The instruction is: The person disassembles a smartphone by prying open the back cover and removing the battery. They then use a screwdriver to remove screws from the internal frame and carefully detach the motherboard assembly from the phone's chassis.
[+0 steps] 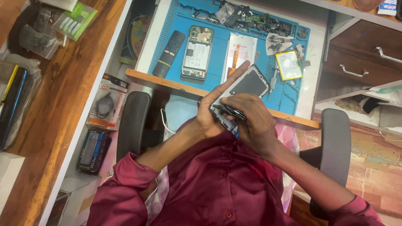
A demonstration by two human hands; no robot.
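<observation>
My left hand [213,108] holds a dark phone frame [247,86] from below, fingers stretched along its left edge. My right hand [251,121] lies over the frame's lower end and pinches a small dark part against it. On the blue work mat [217,58] behind lie an opened phone [197,52] with its circuit boards showing, a black remote control [168,53], a white phone panel with an orange flex strip [239,52] and a yellow-edged battery [289,65]. I wear maroon sleeves.
A heap of small black parts [251,19] sits at the mat's far edge. Wooden drawers with metal handles [356,62] stand right. A wooden shelf [54,92] at left carries packaged items. Black chair armrests [132,125] flank me.
</observation>
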